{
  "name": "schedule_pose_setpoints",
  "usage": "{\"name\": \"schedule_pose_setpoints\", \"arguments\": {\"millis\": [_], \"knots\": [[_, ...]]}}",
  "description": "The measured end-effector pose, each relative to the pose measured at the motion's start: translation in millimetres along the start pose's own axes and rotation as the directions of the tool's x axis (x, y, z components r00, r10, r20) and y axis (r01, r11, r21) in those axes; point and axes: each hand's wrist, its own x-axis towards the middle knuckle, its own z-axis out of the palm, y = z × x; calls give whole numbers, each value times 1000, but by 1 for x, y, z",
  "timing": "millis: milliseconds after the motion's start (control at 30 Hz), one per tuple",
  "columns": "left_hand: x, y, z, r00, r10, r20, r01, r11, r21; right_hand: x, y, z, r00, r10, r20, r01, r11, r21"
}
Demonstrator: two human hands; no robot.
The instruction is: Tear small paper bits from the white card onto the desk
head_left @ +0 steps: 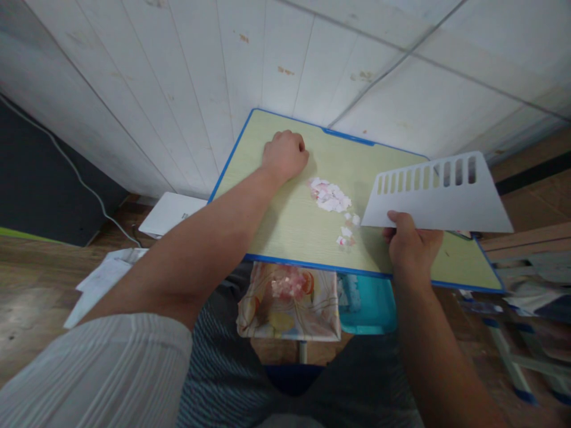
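My left hand (pixel 285 156) rests curled in a loose fist on the pale yellow, blue-edged table (pixel 285 232). Its inner side is turned away, so anything inside the fingers is hidden. In my right hand (pixel 411 241) is a white sheet with a row of slots (pixel 437 205), gripped at its lower edge, thumb on the near face. The sheet is tilted up above the table's right half. Between my hands lies a pile of small white and pinkish scraps (pixel 330 195). A few loose scraps (pixel 345 236) trail toward the table's near edge.
Below the near edge, a patterned cloth-lined container (pixel 285 330) holds pinkish bits, beside a turquoise tray (pixel 372 309). A white panelled wall (pixel 267 65) borders the far side. A white box (pixel 172 211) and papers (pixel 104 279) lie lower left. Metal legs (pixel 508 356) stand right.
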Motion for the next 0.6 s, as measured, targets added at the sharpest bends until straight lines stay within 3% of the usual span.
{"name": "schedule_pose_setpoints", "arguments": {"millis": [200, 467, 600], "knots": [[-1, -1, -1, 1000, 19, 7, -19, 1000, -8, -1, -3, 1, 999, 31, -34, -28, 995, 94], [-1, 2, -2, 1000, 16, 16, -16, 1000, 5, -7, -1, -2, 984, -64, 165, 40, 989, 145], [-1, 1, -1, 1000, 15, -10, -15, 1000, -6, -7, 3, -4, 976, -63, 209, 41, 993, 109]]}}
